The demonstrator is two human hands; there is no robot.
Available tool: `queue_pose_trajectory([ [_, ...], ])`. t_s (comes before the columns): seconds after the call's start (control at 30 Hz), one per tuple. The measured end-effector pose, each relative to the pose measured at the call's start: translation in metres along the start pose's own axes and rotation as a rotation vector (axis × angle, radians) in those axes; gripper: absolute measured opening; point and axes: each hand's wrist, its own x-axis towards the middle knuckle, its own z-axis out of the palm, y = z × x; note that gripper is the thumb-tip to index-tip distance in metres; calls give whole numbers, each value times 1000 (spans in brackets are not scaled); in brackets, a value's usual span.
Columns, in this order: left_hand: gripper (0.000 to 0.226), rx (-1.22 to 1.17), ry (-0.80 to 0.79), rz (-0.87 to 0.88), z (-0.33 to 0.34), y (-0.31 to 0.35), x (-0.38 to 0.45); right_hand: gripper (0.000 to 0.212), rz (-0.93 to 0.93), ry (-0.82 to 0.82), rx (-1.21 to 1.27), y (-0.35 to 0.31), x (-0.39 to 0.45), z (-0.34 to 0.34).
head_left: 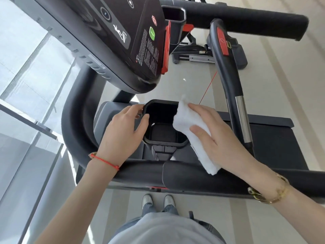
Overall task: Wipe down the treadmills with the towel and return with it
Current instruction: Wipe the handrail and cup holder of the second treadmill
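Note:
I stand beside a black treadmill (274, 145), looking down at its square cup holder (163, 120). A folded white towel (190, 127) lies over the holder's right rim and trails down toward the padded handrail (193, 176). My right hand (216, 136) presses flat on the towel, fingers straight, thumb on its lower face. My left hand (123, 131) grips the holder's left rim, thumb hooked over the edge. The console (112, 37) with a green button hangs above.
A curved black handle (226, 71) with a red safety key and a thin red cord rises at the right. Glass wall panels (26, 85) run along the left. Another machine (198, 55) stands behind on the pale floor. My shoes (158, 201) show below the handrail.

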Motion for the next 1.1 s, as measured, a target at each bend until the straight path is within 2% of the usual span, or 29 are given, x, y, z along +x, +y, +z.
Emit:
queue_pose_trajectory([
  [0.07, 40, -21, -8, -2, -1, -3, 0, 45, -134, -100, -38, -5, -7, -9],
  [0.17, 42, -75, -14, -25, -4, -8, -1, 47, -220, -294, -142, -12, -9, -2],
  [0.27, 36, -116, 21, -20, -7, -11, -3, 44, -283, -363, -320, -22, 5, 24],
  [0.4, 34, -103, 37, -19, -7, -10, -4, 43, -236, -314, -521, -35, 22, 48],
  [0.53, 32, -75, 34, -8, -7, -12, -6, 32, -375, -326, -518, -17, 14, 19],
  [0.63, 32, -59, 30, -2, -7, -12, -7, 38, -427, -382, -503, -5, 10, -4],
  [0.77, 34, -37, 31, -5, -5, -13, -6, 40, -434, -310, -560, -15, 21, 17],
  [0.9, 35, -66, 25, -6, -3, -9, -4, 37, -348, -308, -556, -26, 34, 44],
  [1.1, 35, -39, 16, -10, -6, -8, -8, 32, -464, -282, -383, -3, 13, 11],
])
